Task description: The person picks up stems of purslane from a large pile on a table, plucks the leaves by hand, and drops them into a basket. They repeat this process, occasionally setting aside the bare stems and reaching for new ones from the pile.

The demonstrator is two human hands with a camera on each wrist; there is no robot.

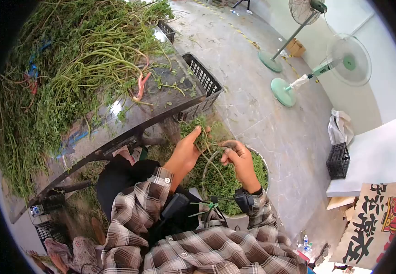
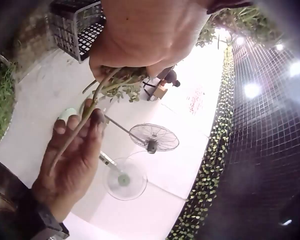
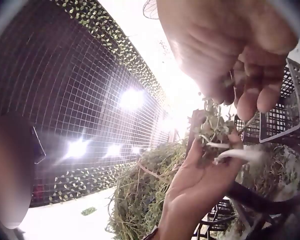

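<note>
Between my left hand [image 1: 185, 153] and my right hand [image 1: 243, 163], leafy green stems [image 1: 202, 142] are held up. My left hand grips the thick stems, and in the right wrist view their cut ends [image 3: 235, 156] stick out across its fingers. With thumb and curled fingers, my right hand pinches the leafy part at the other side; in the left wrist view a long stem [image 2: 72, 137] runs in front of its palm. Below both hands, a round tub [image 1: 267, 176] is full of small picked green leaves [image 1: 227, 194].
At the left a dark table [image 1: 161, 102] bears a big heap of long-stemmed greens [image 1: 79, 68]. Black crates [image 1: 204, 75] stand beside its far edge. Two floor fans [image 1: 283, 91] stand on the grey floor. Another person's patterned clothing [image 1: 77, 253] shows at lower left.
</note>
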